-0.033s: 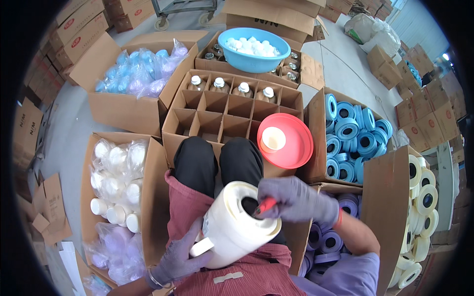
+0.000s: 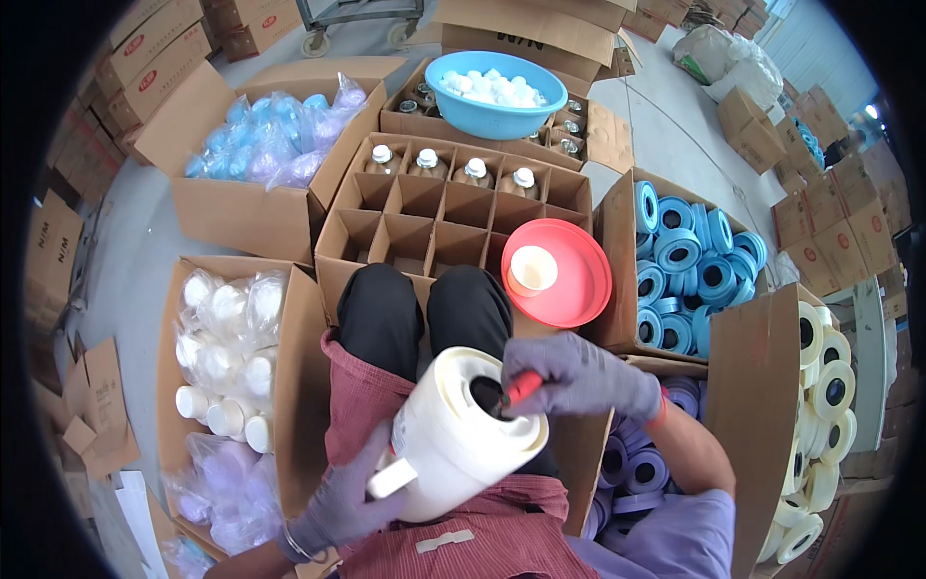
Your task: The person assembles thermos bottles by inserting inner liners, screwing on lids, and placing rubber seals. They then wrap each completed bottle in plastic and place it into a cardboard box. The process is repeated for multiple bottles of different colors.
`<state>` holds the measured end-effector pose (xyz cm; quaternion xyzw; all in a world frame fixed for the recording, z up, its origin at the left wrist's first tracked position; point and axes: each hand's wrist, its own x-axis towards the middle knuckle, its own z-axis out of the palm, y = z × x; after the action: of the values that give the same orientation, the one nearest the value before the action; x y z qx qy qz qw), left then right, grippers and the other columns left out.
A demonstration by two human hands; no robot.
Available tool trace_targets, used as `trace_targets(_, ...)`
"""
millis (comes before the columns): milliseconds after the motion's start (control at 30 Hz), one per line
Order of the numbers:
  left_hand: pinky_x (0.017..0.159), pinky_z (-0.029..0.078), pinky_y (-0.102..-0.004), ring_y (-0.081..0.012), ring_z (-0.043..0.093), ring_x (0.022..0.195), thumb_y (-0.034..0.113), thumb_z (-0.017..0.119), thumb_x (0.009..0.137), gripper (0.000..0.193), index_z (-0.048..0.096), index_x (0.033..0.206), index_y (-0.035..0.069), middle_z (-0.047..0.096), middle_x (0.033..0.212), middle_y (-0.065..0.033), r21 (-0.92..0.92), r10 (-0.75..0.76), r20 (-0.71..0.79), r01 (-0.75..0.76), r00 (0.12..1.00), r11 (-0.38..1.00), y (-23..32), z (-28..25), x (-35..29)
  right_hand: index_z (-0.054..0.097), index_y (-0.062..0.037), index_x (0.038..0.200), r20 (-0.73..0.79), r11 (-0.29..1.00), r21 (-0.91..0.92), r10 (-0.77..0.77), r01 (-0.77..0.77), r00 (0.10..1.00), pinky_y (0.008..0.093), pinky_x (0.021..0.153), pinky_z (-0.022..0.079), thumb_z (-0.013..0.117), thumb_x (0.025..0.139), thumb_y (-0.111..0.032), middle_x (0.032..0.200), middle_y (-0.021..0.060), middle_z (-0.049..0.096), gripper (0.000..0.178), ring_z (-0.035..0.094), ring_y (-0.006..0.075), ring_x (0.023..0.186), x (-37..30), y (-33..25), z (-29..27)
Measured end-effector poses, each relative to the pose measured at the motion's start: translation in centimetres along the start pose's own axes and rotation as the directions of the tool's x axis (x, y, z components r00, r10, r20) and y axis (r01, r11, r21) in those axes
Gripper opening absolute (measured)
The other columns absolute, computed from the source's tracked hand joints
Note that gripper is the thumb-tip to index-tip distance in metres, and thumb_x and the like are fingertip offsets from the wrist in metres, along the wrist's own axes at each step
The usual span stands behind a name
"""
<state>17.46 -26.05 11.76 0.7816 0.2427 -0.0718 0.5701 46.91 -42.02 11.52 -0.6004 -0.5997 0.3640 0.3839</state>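
Note:
A white vacuum jug body (image 2: 461, 454) with a side handle rests tilted across my lap, its round mouth facing up and away. My left hand (image 2: 352, 497), in a grey glove, grips it around the handle side. My right hand (image 2: 586, 374), also gloved, is closed around a red-handled tool (image 2: 524, 387). The tool's dark end reaches into the jug's black opening; its tip is hidden, so its exact kind cannot be told. A red round tray (image 2: 584, 280) with a cream cup (image 2: 532, 270) in it lies just beyond my right hand.
Ahead stands a divided carton (image 2: 371, 280) with several white-topped bottles; behind it, a blue basin (image 2: 497, 121) of white pieces. Cartons of blue rings (image 2: 678, 251), purple rings (image 2: 646, 470) and cream rings (image 2: 832, 391) are at right. A carton of bagged white lids (image 2: 227, 357) is at left.
The jug has shifted slightly. My right hand and the red-handled tool have turned a little, with the handle now tilted differently at the opening. Both grips stay the same.

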Motion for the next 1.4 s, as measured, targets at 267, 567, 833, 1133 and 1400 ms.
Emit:
trace_targets(267,0.037,0.032,-0.0249,-0.0062,0.039,0.040,0.001,0.050,0.075,0.021,0.060,0.093,-0.005,0.048,0.057,0.0012,-0.683,-0.428,0.108,0.379,0.897,0.624,-1.0,-6.1,2.5,0.062,-0.0028,0.104,-0.761,0.887,0.068,0.343,-0.457,0.551,0.0347,0.067,0.049,0.069,0.090,-0.025,0.084,0.0084,0.066,0.027,0.063,0.0197,0.073,-3.3,20.7,-5.6)
trace_targets(567,0.043,0.017,-0.0222,-0.0031,0.017,0.040,0.007,0.036,0.099,0.040,0.033,0.062,0.022,0.023,0.047,0.0117,-0.931,0.218,-0.041,0.042,0.975,-0.363,-4.6,-3.2,9.9,0.035,-0.0188,0.149,-0.528,0.504,-0.611,0.315,-0.611,0.788,0.0534,0.109,0.033,0.084,0.068,-0.038,0.147,0.0155,0.040,0.096,0.039,0.0378,0.136,0.2,23.8,-3.2)
trace_targets(833,0.051,0.024,-0.0218,-0.0034,0.023,0.045,0.004,0.040,0.096,0.037,0.035,0.063,0.020,0.026,0.051,0.0109,-0.870,0.150,-0.170,-0.077,0.974,-0.487,-1.9,-1.8,13.8,0.056,-0.0101,0.100,-0.494,0.525,-0.789,-0.232,-0.320,0.838,0.0640,0.108,0.030,0.082,0.063,-0.026,0.128,0.0193,0.052,0.048,0.046,0.0398,0.126,2.1,11.0,-2.0)
trace_targets(1133,0.057,0.032,-0.0268,-0.0077,0.030,0.054,0.008,0.048,0.095,0.031,0.041,0.067,0.018,0.029,0.061,0.0071,-0.917,0.081,-0.184,-0.141,0.980,-0.373,-0.7,1.0,12.5,0.056,0.0035,0.121,-0.503,0.729,-0.641,-0.636,0.241,0.585,0.0547,0.101,0.044,0.088,0.065,-0.028,0.118,0.0196,0.059,0.072,0.058,0.0382,0.110,4.3,3.6,0.5)
trace_targets(1400,0.084,0.043,-0.0414,-0.0174,0.051,0.084,0.015,0.047,0.099,0.012,0.056,0.093,0.010,0.049,0.080,-0.0015,-0.806,-0.077,-0.545,-0.497,0.835,0.321,-2.1,-0.8,12.7,0.047,0.0004,0.138,-0.590,0.959,-0.085,-0.267,0.270,0.762,0.0370,0.103,0.046,0.067,0.090,-0.005,0.134,0.0140,0.055,0.053,0.054,0.0248,0.124,9.1,8.2,1.5)
